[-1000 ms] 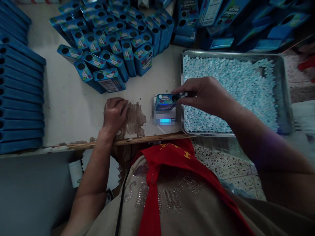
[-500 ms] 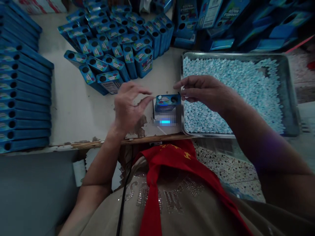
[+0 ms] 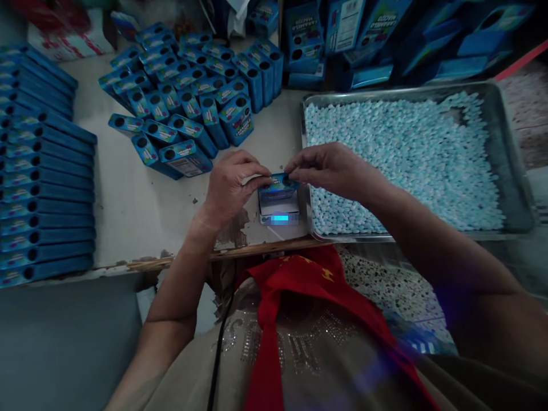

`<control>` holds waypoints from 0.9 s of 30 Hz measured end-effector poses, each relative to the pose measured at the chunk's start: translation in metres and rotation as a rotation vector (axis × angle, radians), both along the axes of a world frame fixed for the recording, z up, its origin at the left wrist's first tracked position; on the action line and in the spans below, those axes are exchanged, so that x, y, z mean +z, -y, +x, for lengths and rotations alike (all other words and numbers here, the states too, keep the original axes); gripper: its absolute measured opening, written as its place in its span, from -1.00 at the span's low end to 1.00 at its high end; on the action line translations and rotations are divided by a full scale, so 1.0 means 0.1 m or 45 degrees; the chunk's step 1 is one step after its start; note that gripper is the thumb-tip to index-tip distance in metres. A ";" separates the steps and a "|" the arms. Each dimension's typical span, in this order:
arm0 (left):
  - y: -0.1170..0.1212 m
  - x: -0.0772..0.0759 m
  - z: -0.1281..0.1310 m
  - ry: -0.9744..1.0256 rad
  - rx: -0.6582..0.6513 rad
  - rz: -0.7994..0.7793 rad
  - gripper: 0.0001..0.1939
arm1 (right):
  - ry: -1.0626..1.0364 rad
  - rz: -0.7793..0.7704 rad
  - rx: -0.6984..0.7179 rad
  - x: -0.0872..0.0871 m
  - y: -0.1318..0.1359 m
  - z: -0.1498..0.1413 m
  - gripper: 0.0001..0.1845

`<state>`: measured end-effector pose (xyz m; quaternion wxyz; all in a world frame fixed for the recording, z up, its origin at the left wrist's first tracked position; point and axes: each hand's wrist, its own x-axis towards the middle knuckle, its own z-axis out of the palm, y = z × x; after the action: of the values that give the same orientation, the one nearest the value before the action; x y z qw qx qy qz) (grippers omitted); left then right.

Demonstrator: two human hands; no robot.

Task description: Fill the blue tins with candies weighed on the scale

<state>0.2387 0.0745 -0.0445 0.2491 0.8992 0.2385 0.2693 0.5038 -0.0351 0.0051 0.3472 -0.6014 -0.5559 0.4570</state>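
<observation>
A blue candy box [image 3: 276, 194] with a dark round hole in its top sits on a small white digital scale [image 3: 279, 208] with a lit display. My left hand [image 3: 234, 184] is at the box's left end, thumb and fingertips pinched close at its top edge. From the other side, my right hand [image 3: 331, 172] has its fingertips pressed together over the hole. Whatever lies between the fingertips of either hand is too small or hidden to make out. Right of the scale, a metal tray [image 3: 520, 171] holds many pale blue and white candies [image 3: 398, 165].
Several similar blue boxes [image 3: 184, 103] stand grouped behind my left hand. More boxes [image 3: 51, 200] are stacked in rows at the left. At the back right are further blue boxes [image 3: 303, 34]. The worn wooden table edge [image 3: 257, 249] runs in front of my body.
My hands have come closer together, both now at the box top. A small pale candy seen earlier on the box's left end is hidden now. The view has shifted slightly.
</observation>
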 end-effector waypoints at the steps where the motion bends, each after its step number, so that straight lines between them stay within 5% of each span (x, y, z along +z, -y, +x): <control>1: -0.01 0.00 0.01 -0.018 -0.017 0.017 -0.91 | 0.016 0.008 0.015 0.01 0.00 0.01 -0.82; 5: 0.00 -0.02 0.19 -0.054 -0.134 0.092 -0.92 | -0.152 -0.003 -0.067 0.02 0.03 0.12 -0.75; 11: 0.09 0.04 0.42 -0.047 -0.154 0.159 -0.94 | -0.416 -0.054 -0.375 -0.21 0.15 0.31 -0.60; 17: 0.11 0.21 -0.09 0.149 0.147 0.279 -0.69 | -0.468 -0.168 -0.379 -0.29 0.22 0.35 -0.68; 22: 0.20 0.02 -0.46 0.098 0.240 0.215 -0.52 | -0.526 -0.246 -0.339 -0.14 0.17 0.29 -0.68; 27: 0.29 -0.16 -0.55 0.166 0.325 0.139 -0.61 | -0.348 -0.183 -0.306 -0.01 0.13 0.20 -0.77</control>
<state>0.1837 0.0455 -0.0602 0.1784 0.8544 0.3192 0.3691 0.5234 -0.0477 0.0039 0.4275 -0.6190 -0.3937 0.5283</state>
